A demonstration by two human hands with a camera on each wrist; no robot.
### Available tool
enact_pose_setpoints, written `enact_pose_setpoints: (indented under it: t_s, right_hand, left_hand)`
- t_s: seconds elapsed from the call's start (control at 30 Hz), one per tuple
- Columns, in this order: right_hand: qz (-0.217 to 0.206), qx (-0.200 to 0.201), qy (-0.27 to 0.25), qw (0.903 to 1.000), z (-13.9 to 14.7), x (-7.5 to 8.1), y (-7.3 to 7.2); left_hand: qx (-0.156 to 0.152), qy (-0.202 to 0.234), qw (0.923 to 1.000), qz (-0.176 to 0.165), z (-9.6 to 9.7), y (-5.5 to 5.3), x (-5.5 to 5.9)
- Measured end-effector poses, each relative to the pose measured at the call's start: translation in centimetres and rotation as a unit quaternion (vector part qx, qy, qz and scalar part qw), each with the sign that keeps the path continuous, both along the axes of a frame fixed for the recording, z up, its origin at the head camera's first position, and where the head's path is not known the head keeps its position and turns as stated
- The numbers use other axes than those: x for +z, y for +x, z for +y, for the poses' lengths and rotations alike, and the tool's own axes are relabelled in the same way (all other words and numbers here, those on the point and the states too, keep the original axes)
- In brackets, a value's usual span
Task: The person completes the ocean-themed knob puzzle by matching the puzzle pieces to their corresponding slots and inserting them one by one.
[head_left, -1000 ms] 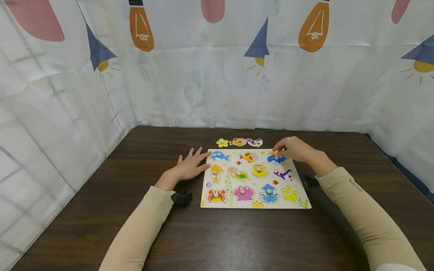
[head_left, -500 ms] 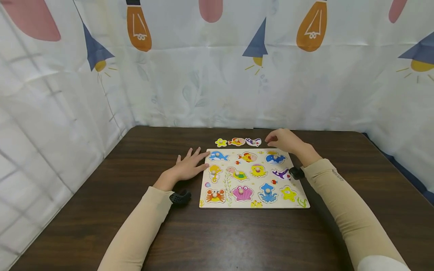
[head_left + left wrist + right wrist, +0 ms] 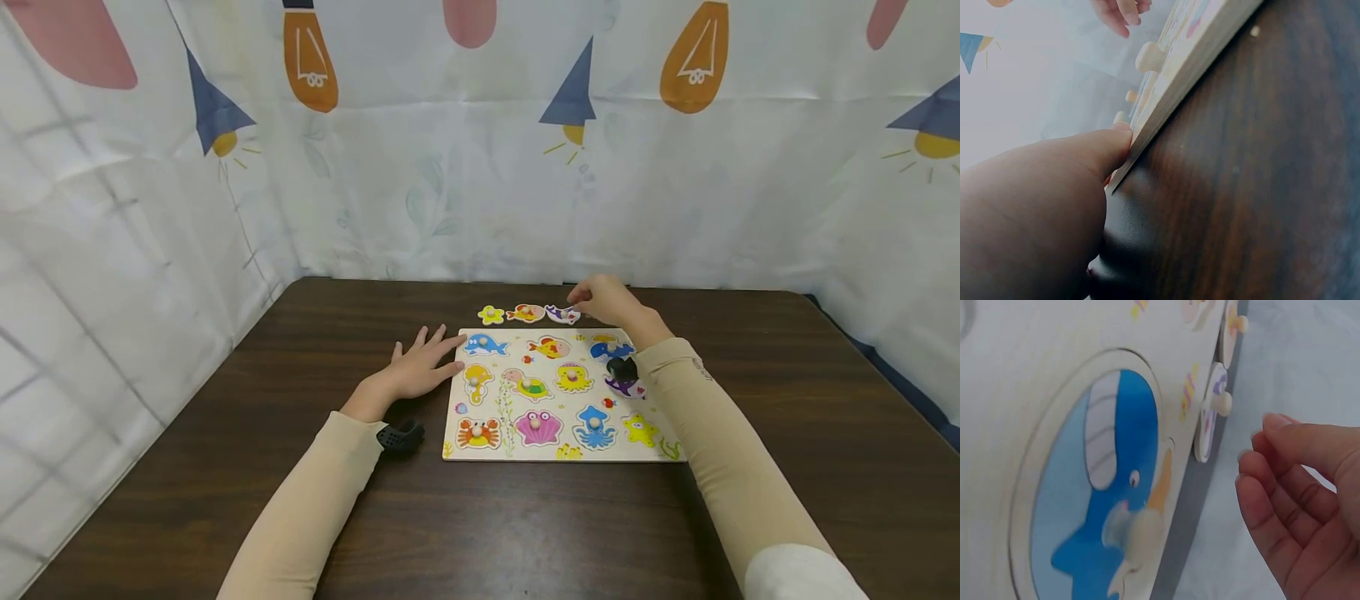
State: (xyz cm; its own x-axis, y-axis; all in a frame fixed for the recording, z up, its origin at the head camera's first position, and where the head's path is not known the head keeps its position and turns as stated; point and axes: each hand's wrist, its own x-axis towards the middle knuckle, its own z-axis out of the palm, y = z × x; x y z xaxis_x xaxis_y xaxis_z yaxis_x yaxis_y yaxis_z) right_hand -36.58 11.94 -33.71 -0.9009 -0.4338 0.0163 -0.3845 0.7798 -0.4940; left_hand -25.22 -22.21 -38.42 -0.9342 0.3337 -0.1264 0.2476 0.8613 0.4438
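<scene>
My left hand (image 3: 408,372) lies with fingers spread at the left edge of a wooden sea-animal puzzle board (image 3: 555,454). In the left wrist view its thumb (image 3: 1113,147) touches the board's side. Past the far edge, my right hand (image 3: 611,302) hovers by the purple whale piece (image 3: 561,315), one of three loose knobbed pieces. The right wrist view shows bent, empty fingers (image 3: 1260,500) a little apart from that piece's knob (image 3: 1222,404). A fish piece (image 3: 527,313) and a yellow starfish piece (image 3: 491,316) lie to its left. A blue whale piece (image 3: 1116,456) sits in the board.
Other knobbed pieces sit in the board, among them a crab (image 3: 477,433), a pink shell (image 3: 538,427) and a squid (image 3: 595,427). The dark wooden table (image 3: 480,525) is bordered at the back by a printed curtain (image 3: 480,208).
My right hand has left the blue whale piece at the board's top right and moved back and left to the purple whale piece. The left hand stays put.
</scene>
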Motion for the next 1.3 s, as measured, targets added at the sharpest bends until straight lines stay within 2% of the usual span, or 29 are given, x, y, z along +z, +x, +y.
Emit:
enact_pose_setpoints:
  t_s: [0.23,0.6,1.3]
  right_hand:
    - [-0.001,-0.039,0.036,0.9986,-1.6,0.1,-0.1]
    - [-0.029,-0.061,0.061,0.9959,-3.0,-0.9,-0.7]
    - [-0.023,-0.058,0.076,0.9951,-2.9,-1.2,-0.6]
  left_hand:
    - [0.001,0.003,1.0000,0.001,0.1,0.0,0.3]
    - [0.001,0.005,1.0000,0.000,0.1,0.2,0.1]
    - [-0.005,0.008,1.0000,-0.001,0.1,0.1,0.1]
